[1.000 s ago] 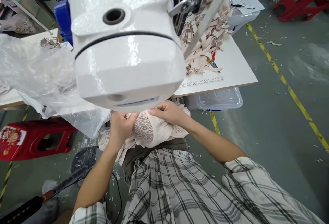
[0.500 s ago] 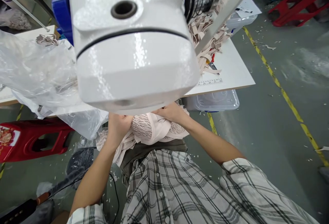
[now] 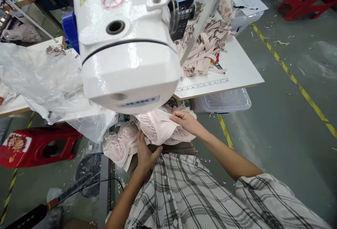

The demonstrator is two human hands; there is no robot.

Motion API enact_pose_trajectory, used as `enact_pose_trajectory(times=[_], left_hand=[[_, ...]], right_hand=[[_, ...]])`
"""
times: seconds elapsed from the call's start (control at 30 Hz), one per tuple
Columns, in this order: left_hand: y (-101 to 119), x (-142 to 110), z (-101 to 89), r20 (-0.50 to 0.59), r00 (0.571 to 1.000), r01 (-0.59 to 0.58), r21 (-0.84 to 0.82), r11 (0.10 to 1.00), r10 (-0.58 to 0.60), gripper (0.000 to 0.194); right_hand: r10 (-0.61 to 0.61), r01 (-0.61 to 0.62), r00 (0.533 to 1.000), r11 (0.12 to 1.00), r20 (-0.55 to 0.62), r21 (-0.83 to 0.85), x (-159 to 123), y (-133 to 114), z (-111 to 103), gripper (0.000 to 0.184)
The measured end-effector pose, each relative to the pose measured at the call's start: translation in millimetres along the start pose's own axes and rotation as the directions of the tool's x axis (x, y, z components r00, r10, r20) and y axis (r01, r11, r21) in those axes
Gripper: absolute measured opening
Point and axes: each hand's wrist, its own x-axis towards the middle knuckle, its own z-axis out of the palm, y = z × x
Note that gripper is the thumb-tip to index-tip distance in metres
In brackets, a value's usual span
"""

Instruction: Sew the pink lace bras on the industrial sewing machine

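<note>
1. Lace garment (image 3: pixel 158 127), pale pink, lies bunched in our lap just under the head of the sewing machine, its near edge draped over a dark cloth above our plaid shirt (image 3: pixel 184 194).
2. Our left hand (image 3: pixel 144 153) sits at the garment's near edge, fingers tucked up beneath the fabric; we cannot tell whether its grip is closed on the cloth or only pressing against it.
3. Our right hand (image 3: pixel 185 120) lies on the garment's right side, its grip pinched together on a fold of the pink fabric.
4. More lace pieces (image 3: pixel 118 146) spill to the left of our left hand, touching the garment.
5. Left of our lap the floor holds a red stool (image 3: pixel 34 145), and a black cable (image 3: pixel 86 185) runs across it nearer to us.
6. To the right the grey floor (image 3: pixel 284 116) lies open, crossed by a yellow line (image 3: pixel 289 78).
7. The white sewing machine (image 3: pixel 126 46) overhangs the garment's far edge and hides what lies beyond it.
8. A clear plastic bag (image 3: pixel 44 78) covers the bench (image 3: pixel 237 67) on the left and hangs over its front edge.
9. A clear bin (image 3: pixel 223 101) sits under the bench's right front edge.
10. Farther back a heap of beige strips (image 3: pixel 205 46) lies on the bench, with bare board beside it out to the right corner.
</note>
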Motion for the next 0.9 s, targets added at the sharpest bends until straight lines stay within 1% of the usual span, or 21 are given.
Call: enact_pose_trajectory(times=[0.07, 0.13, 0.23, 0.3, 0.33, 0.4, 0.5, 0.57, 0.6, 0.63, 0.67, 0.7, 0.73, 0.77, 0.8, 0.83, 0.87, 0.9], left_hand=[[-5.3, -4.9, 13.5, -0.009, 1.000, 0.023, 0.035, 0.999, -0.023, 0.076], [-11.6, -6.1, 21.1, -0.017, 1.000, 0.020, 0.059, 0.998, -0.019, 0.068], [-22.4, -4.4, 20.5, -0.008, 1.000, -0.004, 0.083, 0.997, 0.005, 0.059], [-31.0, -1.4, 11.1, 0.009, 0.999, -0.035, 0.091, 0.995, 0.034, 0.054], [-35.7, 0.8, 3.4, 0.011, 0.999, -0.051, 0.096, 0.994, 0.051, 0.052], [-45.3, 7.0, -17.2, 0.005, 0.997, -0.082, 0.110, 0.991, 0.082, 0.049], [-54.6, 18.6, -54.4, -0.066, 0.991, -0.103, 0.138, 0.985, 0.113, 0.046], [-54.0, 25.1, -71.2, -0.163, 0.977, -0.109, 0.183, 0.977, 0.140, 0.048], [-51.6, 27.4, -73.7, -0.226, 0.960, -0.112, 0.221, 0.969, 0.162, 0.049], [-48.0, 28.7, -71.3, -0.281, 0.941, -0.112, 0.265, 0.958, 0.188, 0.050], [-43.6, 28.9, -63.8, -0.304, 0.929, -0.114, 0.309, 0.944, 0.212, 0.050], [-38.7, 27.8, -52.0, -0.285, 0.931, -0.123, 0.344, 0.931, 0.229, 0.051], [-33.8, 25.6, -37.0, -0.211, 0.949, -0.148, 0.360, 0.921, 0.236, 0.054], [-29.2, 22.3, -20.4, -0.086, 0.968, -0.194, 0.346, 0.918, 0.237, 0.056], [-25.4, 18.3, -4.1, 0.064, 0.968, -0.250, 0.309, 0.918, 0.242, 0.059], [-23.1, 13.9, 10.1, 0.201, 0.947, -0.298, 0.256, 0.919, 0.251, 0.060], [-22.8, 9.6, 20.6, 0.302, 0.916, -0.331, 0.202, 0.922, 0.263, 0.059], [-24.8, 5.7, 26.2, 0.360, 0.895, -0.336, 0.159, 0.929, 0.262, 0.057]], right_hand=[[0.010, -0.010, 1.000, 1.000, -0.011, -0.001, -4.0, 2.1, -1.2, 0.055], [0.007, -0.007, 1.000, 1.000, -0.021, 0.004, -7.3, 4.5, -2.7, 0.053], [-0.028, 0.028, 0.999, 0.999, -0.033, 0.014, -10.6, 6.4, -3.6, 0.047], [-0.064, 0.065, 0.997, 0.998, -0.031, 0.024, -11.9, 4.7, -2.1, 0.042], [-0.083, 0.084, 0.996, 0.996, -0.031, 0.033, -12.5, 2.9, -0.7, 0.041], [-0.112, 0.114, 0.993, 0.993, -0.036, 0.033, -14.4, -1.8, 1.6, 0.039], [-0.112, 0.108, 0.993, 0.992, -0.046, -0.068, -22.6, -7.8, -4.3, 0.046], [-0.063, 0.053, 0.996, 0.986, -0.055, -0.161, -33.6, -6.5, -21.1, 0.053], [-0.022, 0.008, 0.997, 0.979, -0.067, -0.202, -40.6, -3.5, -33.9, 0.054], [0.026, -0.048, 0.996, 0.967, -0.088, -0.252, -48.4, 1.2, -49.2, 0.054], [0.077, -0.113, 0.989, 0.941, -0.123, -0.320, -56.5, 7.1, -65.9, 0.054], [0.135, -0.190, 0.978, 0.891, -0.160, -0.412, -64.3, 13.7, -82.9, 0.053], [0.201, -0.277, 0.959, 0.808, -0.198, -0.520, -71.2, 20.4, -98.6, 0.050], [0.272, -0.357, 0.934, 0.694, -0.231, -0.625, -76.2, 26.7, -111.6, 0.047], [0.327, -0.412, 0.908, 0.570, -0.264, -0.711, -78.5, 32.2, -120.3, 0.042], [0.343, -0.436, 0.891, 0.464, -0.297, -0.771, -77.6, 36.8, -123.7, 0.037], [0.308, -0.422, 0.898, 0.404, -0.313, -0.812, -73.1, 40.7, -121.0, 0.034], [0.213, -0.371, 0.927, 0.399, -0.308, -0.839, -65.3, 44.1, -112.0, 0.037]])
